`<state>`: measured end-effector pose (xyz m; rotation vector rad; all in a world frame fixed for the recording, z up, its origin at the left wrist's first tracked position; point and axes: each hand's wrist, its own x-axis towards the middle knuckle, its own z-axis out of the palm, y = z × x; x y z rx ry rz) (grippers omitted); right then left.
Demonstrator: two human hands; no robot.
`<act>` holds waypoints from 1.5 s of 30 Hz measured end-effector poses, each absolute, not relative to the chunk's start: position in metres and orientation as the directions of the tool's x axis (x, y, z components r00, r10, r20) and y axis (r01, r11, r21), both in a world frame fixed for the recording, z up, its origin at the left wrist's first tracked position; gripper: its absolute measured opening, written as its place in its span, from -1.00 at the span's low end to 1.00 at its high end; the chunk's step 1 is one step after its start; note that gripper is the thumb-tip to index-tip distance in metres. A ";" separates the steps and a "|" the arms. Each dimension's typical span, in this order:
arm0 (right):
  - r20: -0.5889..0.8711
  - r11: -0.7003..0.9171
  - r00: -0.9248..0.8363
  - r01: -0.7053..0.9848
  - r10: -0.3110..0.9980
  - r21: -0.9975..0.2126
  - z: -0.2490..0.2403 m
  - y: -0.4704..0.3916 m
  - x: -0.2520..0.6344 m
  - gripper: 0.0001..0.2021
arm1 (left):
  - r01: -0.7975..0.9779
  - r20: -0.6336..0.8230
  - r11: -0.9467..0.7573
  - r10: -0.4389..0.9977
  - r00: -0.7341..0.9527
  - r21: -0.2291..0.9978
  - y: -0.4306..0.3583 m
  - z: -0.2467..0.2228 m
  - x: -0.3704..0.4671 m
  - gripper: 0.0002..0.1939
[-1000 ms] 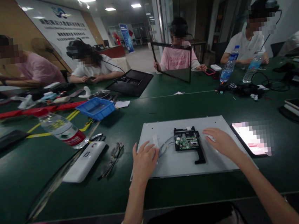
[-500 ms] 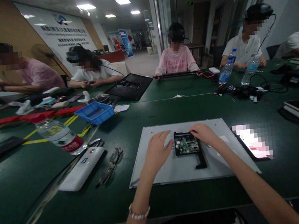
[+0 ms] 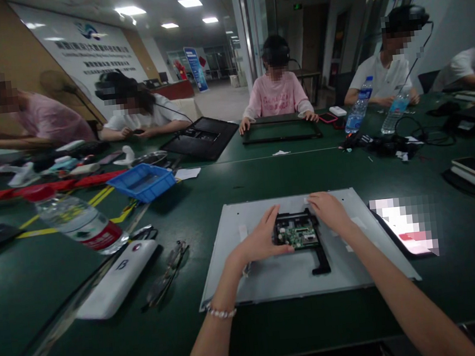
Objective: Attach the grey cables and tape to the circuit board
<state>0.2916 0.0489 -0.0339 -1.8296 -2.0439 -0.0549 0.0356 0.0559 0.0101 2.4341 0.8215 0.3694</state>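
Observation:
A black plastic bracket (image 3: 322, 259) holding a green circuit board (image 3: 300, 237) lies on a pale flat panel (image 3: 268, 284). My left hand (image 3: 258, 240) spans the bracket's left side, fingers at its upper corner and thumb at its lower edge, closed around it. Beyond the bracket's upper right corner, my right hand (image 3: 327, 208) has its fingers bent together over the panel. A small white bit shows by those fingertips; what they pinch, if anything, is hidden.
To the left are a white power bank (image 3: 119, 279), eyeglasses (image 3: 167, 277), a tilted water bottle (image 3: 84, 223) and a blue tray (image 3: 141, 183). A lit phone (image 3: 404, 229) lies right of the panel. Across the table, a co-worker in pink touches a black frame (image 3: 282, 138).
My left hand has closed in on the bracket, its thumb now at the lower edge. My right hand has shifted slightly right, off the corner. The co-worker's black frame has tipped down toward the table.

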 end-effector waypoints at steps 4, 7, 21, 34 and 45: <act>0.345 0.141 -0.033 0.946 0.938 -0.293 -0.036 0.045 0.295 -0.67 | 0.431 0.072 -0.660 0.592 0.803 0.616 0.058 0.010 0.034 0.12; 0.357 0.125 0.006 0.932 0.934 -0.341 -0.036 0.043 0.302 -0.67 | 0.409 0.082 -0.654 0.584 0.808 0.636 0.058 0.009 0.033 0.15; 0.261 0.216 -0.151 0.946 0.953 -0.242 -0.035 0.045 0.303 -0.75 | 0.408 0.043 -0.607 0.590 0.806 0.682 0.063 0.004 0.030 0.11; 0.224 0.125 -0.079 0.972 0.971 -0.197 -0.028 0.048 0.295 -0.73 | 0.400 -0.003 -0.550 0.585 0.811 0.734 0.067 -0.003 0.030 0.18; 0.245 0.102 -0.043 0.967 0.969 -0.234 -0.031 0.051 0.295 -0.74 | 0.412 -0.013 -0.552 0.587 0.810 0.725 0.068 -0.005 0.028 0.17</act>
